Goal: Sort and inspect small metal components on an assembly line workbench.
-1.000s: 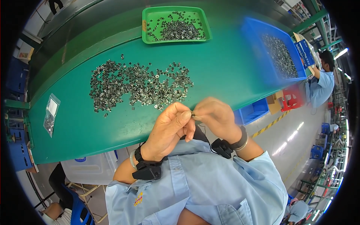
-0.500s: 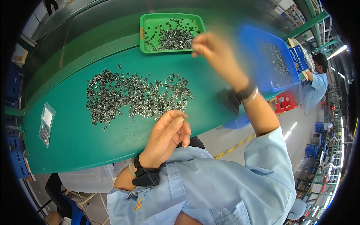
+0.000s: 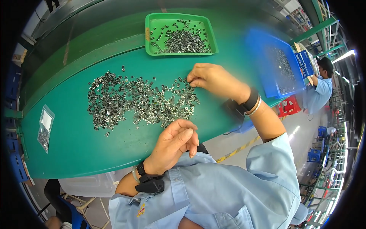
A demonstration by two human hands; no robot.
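Note:
Many small square black-and-silver metal parts [image 3: 114, 99] lie loosely spread over the green tabletop [image 3: 95, 150]. At the right edge of this spread, my right hand [image 3: 215, 80] comes down with thumb and fingertips pinched together. Whatever is between those fingertips is too small to make out. My left hand [image 3: 169, 147] hovers by the near edge of the parts, thumb laid over curled fingers; the inside of the curl is hidden. Beyond the spread stands a green tray [image 3: 148, 34] with a heap of similar parts in it.
To the right is a blue bin [image 3: 267, 82] containing more small parts. A clear plastic bag [image 3: 45, 128] with a white label lies at the left. Past the bin, a person in a light blue shirt [image 3: 322, 93] works near a red stool [image 3: 289, 106].
My right hand has moved back from the green tray to the right edge of the spread parts, its fingertips now pinched. My left hand stays curled in nearly the same place.

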